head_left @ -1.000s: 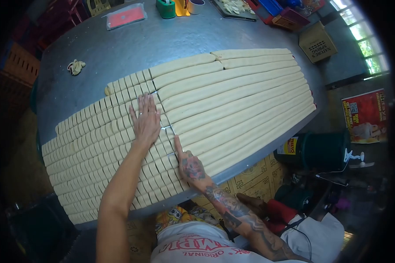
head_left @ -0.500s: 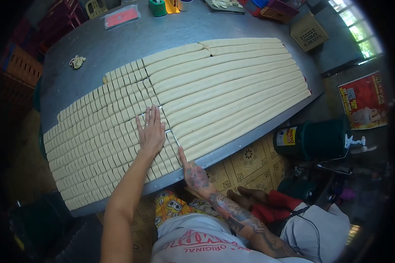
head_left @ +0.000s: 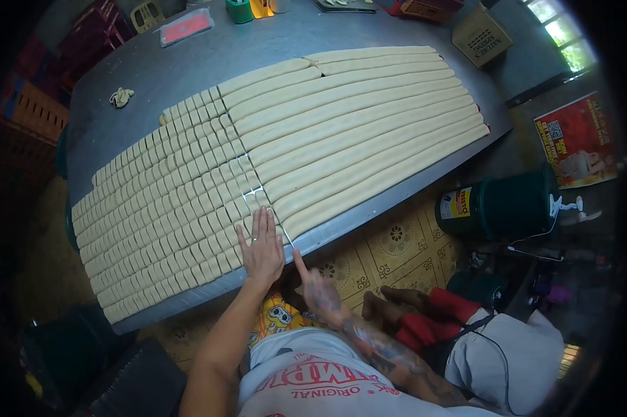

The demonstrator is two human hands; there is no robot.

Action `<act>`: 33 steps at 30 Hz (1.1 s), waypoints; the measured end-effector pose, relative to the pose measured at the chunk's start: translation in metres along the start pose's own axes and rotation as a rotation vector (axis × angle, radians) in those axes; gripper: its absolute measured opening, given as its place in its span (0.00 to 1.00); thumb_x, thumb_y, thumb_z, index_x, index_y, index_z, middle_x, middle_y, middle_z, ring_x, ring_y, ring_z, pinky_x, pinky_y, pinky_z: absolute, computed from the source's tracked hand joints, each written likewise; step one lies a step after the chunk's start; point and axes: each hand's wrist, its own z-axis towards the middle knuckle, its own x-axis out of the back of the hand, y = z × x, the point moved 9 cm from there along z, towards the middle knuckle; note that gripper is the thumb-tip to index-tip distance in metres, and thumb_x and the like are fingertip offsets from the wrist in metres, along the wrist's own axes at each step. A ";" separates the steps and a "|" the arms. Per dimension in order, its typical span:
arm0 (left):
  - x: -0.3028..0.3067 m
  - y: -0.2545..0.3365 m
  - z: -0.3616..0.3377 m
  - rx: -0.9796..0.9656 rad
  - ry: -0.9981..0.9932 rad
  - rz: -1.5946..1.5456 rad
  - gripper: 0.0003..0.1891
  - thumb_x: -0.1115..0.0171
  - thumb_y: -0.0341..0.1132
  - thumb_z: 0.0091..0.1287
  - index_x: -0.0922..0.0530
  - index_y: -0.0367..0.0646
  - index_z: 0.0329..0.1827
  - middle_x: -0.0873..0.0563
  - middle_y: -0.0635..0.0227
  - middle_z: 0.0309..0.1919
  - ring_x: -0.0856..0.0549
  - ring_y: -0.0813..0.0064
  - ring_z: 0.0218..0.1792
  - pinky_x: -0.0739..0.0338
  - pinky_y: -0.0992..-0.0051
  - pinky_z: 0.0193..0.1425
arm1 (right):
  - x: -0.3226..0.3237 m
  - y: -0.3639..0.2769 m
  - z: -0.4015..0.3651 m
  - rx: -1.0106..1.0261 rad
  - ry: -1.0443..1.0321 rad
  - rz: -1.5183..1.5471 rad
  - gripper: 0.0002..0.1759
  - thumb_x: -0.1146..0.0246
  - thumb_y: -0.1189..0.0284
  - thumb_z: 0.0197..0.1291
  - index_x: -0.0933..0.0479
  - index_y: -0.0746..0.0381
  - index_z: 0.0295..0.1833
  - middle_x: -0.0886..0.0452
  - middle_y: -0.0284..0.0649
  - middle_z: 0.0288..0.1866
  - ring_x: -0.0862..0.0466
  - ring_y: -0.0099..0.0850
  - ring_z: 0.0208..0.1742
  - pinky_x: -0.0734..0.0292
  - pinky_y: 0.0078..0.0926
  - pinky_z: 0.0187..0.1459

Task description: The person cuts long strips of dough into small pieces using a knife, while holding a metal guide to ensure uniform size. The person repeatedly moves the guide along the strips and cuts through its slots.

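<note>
Long rolls of pale dough [head_left: 369, 108] lie side by side across the metal table [head_left: 188, 62]. On the left, the rolls are cut into rows of short dough pieces [head_left: 146, 201]. My left hand [head_left: 263, 256] rests flat on the pieces near the table's front edge, its fingers stretched out. My right hand [head_left: 319, 288] grips a knife [head_left: 286, 235], index finger extended along it. The thin blade lies at the line between the nearest cut pieces and the long rolls; its handle is hidden in my hand.
A small dough scrap [head_left: 121, 97] and a pink packet [head_left: 186, 28] lie on the table's far side. A cardboard box [head_left: 481, 36] stands beyond the right end. Another person [head_left: 494, 347] is close on my right, near a dark green bucket [head_left: 497, 212].
Both hands have moved toward the table's front edge and slightly right. The knife has come nearer with my right hand, along the cut line. The view has shifted slightly.
</note>
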 end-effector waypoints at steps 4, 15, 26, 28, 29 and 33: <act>-0.002 -0.004 0.000 0.025 -0.025 -0.036 0.37 0.53 0.42 0.87 0.45 0.42 0.97 0.45 0.62 0.97 0.49 0.63 0.97 0.65 0.34 0.95 | 0.050 -0.014 -0.074 -0.018 -0.181 0.211 0.49 0.43 0.79 0.76 0.54 0.63 0.98 0.20 0.53 0.32 0.11 0.46 0.32 0.16 0.47 0.37; 0.070 -0.106 0.177 0.127 0.092 -0.420 0.32 0.44 0.40 0.86 0.31 0.43 0.91 0.38 0.57 0.95 0.49 0.50 0.96 0.63 0.36 0.96 | 0.101 -0.022 0.224 -0.080 -0.047 0.258 0.52 0.42 0.83 0.74 0.60 0.67 0.97 0.16 0.64 0.43 0.14 0.63 0.45 0.20 0.60 0.51; 0.082 -0.193 0.364 0.035 0.115 -0.097 0.34 0.45 0.45 0.89 0.36 0.41 0.93 0.35 0.58 0.94 0.45 0.55 0.96 0.61 0.40 0.97 | 0.083 -0.056 0.469 -0.037 -0.119 0.119 0.53 0.44 0.82 0.73 0.64 0.66 0.97 0.14 0.69 0.47 0.10 0.64 0.46 0.14 0.59 0.51; 0.082 -0.194 0.365 0.047 0.126 -0.123 0.34 0.45 0.45 0.89 0.36 0.42 0.94 0.35 0.60 0.94 0.45 0.55 0.96 0.61 0.39 0.97 | 0.084 -0.057 0.473 -0.049 -0.128 0.129 0.51 0.45 0.81 0.75 0.61 0.67 0.97 0.13 0.71 0.49 0.08 0.64 0.47 0.12 0.59 0.50; 0.085 -0.194 0.365 0.063 0.146 -0.146 0.34 0.45 0.45 0.89 0.36 0.43 0.94 0.35 0.61 0.94 0.44 0.55 0.95 0.61 0.39 0.97 | 0.084 -0.058 0.472 -0.048 -0.146 0.127 0.51 0.45 0.80 0.75 0.62 0.67 0.97 0.13 0.71 0.49 0.08 0.65 0.47 0.13 0.60 0.51; 0.095 -0.189 0.374 -0.025 0.205 -0.136 0.33 0.45 0.43 0.89 0.33 0.46 0.93 0.32 0.66 0.93 0.42 0.56 0.95 0.61 0.38 0.96 | 0.083 -0.058 0.474 -0.053 -0.190 0.133 0.53 0.43 0.79 0.75 0.63 0.66 0.97 0.13 0.71 0.49 0.09 0.66 0.46 0.13 0.60 0.51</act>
